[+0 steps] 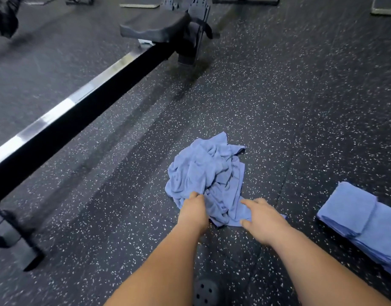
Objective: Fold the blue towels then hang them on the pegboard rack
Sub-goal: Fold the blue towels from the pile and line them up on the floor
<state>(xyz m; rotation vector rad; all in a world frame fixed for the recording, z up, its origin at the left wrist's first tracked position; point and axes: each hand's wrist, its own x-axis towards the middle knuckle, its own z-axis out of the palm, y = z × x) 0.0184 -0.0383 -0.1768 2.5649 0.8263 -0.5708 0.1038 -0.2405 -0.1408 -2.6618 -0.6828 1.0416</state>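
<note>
A crumpled heap of blue towels (209, 171) lies on the speckled black rubber floor in the middle of the view. My left hand (193, 212) is at the heap's near left edge, its fingers curled into the cloth and gripping it. My right hand (262, 219) lies on the near right corner of the heap, fingers straight and spread, resting on the fabric. A stack of folded blue towels (358, 219) sits on the floor at the right. No pegboard rack is in sight.
A rowing machine crosses the left side: its long black and silver rail (64, 115) and padded seat (156, 26). Its foot (11, 237) stands at the lower left. A black perforated object (204, 291) lies between my forearms.
</note>
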